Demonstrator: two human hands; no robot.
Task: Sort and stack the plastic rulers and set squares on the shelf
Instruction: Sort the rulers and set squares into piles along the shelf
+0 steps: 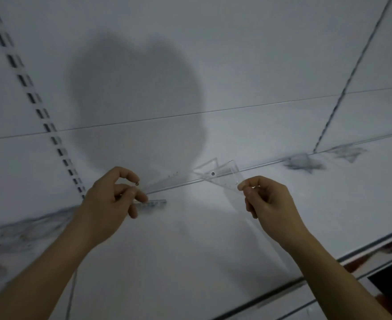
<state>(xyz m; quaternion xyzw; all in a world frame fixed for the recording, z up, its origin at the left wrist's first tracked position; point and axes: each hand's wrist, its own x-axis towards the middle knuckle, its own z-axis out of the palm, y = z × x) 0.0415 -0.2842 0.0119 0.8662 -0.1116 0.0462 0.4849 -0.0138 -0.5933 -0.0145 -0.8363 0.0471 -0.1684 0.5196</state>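
My left hand pinches one end of a clear plastic ruler that slants up to the right above the white shelf. A second clear ruler lies flat just right of that hand's fingers. My right hand pinches the corner of a transparent set square near the shelf's back edge. More clear plastic pieces lie blurred at the back right, and others at the left.
A white back panel rises behind the shelf, with a slotted upright at the left and another upright at the right. The shelf's front rail runs diagonally at lower right.
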